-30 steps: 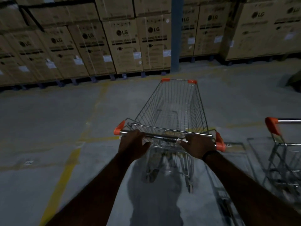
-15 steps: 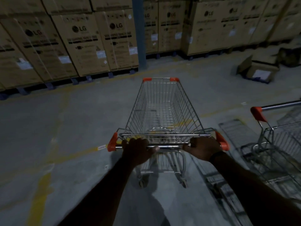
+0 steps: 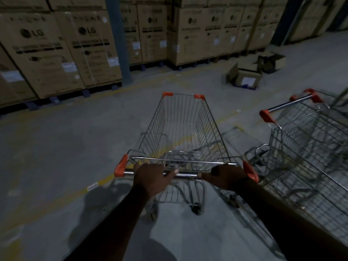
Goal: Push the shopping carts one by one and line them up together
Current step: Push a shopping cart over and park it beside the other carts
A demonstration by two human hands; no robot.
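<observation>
A wire shopping cart [image 3: 183,129] with orange corner caps stands straight ahead of me on the concrete floor. My left hand [image 3: 151,178] grips its chrome handle bar [image 3: 185,175] left of centre. My right hand [image 3: 227,176] grips the same bar near its right end. A second cart [image 3: 301,132] with an orange-capped handle stands close on the right, angled away. Its basket runs past the frame's right edge.
Tall stacks of cardboard cartons [image 3: 56,51] on pallets line the far side. A blue steel column [image 3: 118,38] rises between them. Open cardboard boxes [image 3: 246,76] lie on the floor ahead to the right. A faded yellow line [image 3: 105,182] crosses the floor.
The cart and my view have swung to the right. The cartons slid left, the open boxes came nearer, and more of the second cart shows. Both hands kept their grip.
</observation>
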